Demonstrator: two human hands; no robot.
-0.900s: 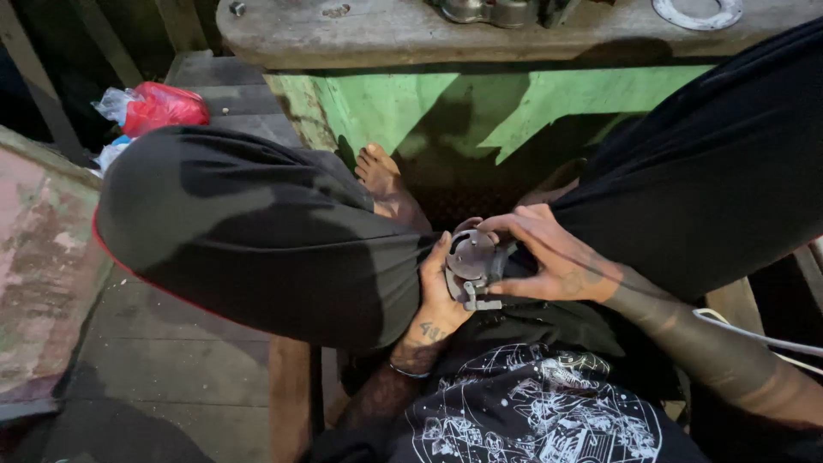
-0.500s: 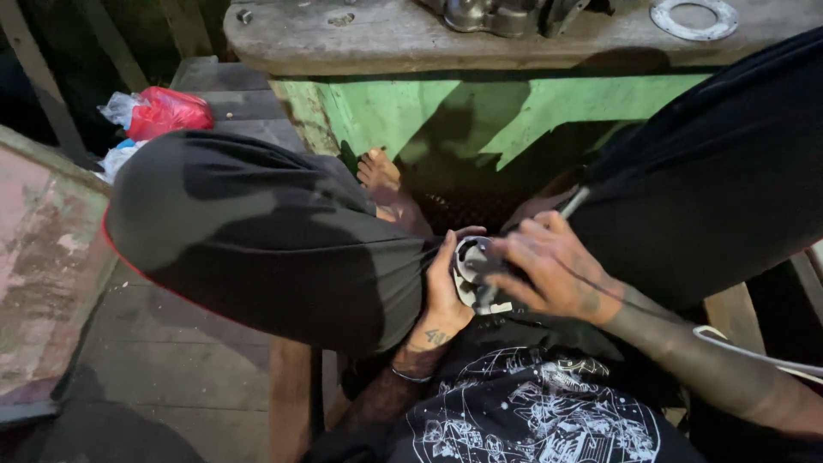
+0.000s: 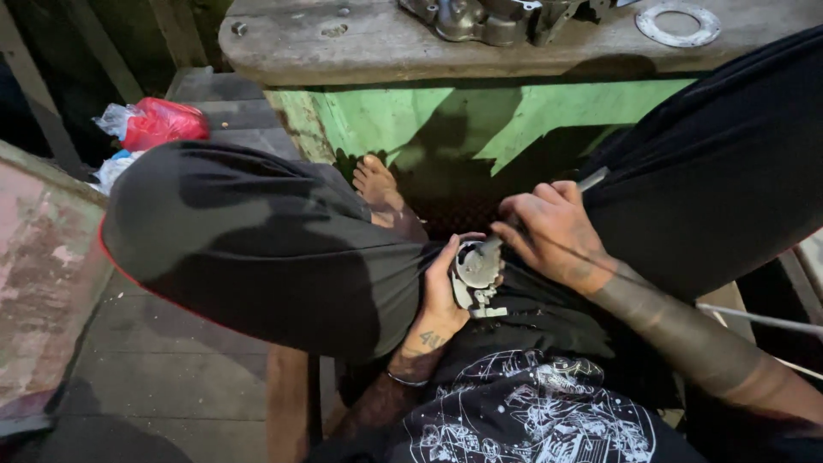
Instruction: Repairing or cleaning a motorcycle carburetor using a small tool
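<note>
Both hands stay busy: your left hand (image 3: 441, 296) still cups the small grey metal part (image 3: 477, 273), while your right hand (image 3: 553, 233), grasping a thin metal tool (image 3: 590, 179), has drawn back slightly.

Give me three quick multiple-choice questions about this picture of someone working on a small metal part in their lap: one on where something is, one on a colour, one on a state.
1. Where is the flat metal ring?
A. On the wooden bench top
B. In the person's lap
C. On the floor by the foot

2. What colour is the bench front below the wooden top?
A. Blue
B. Green
C. Yellow

3. How is the small metal part held?
A. It lies alone on the bench
B. It hangs from a string
C. The left hand grips it while the right hand puts a thin tool to it

Answers:
1. A, the ring lies at the far right of the worn bench top.
2. B, the panel under the top is painted green.
3. C, the left hand's fingers wrap the part in the lap, and the right hand holds the tool to it.
</note>
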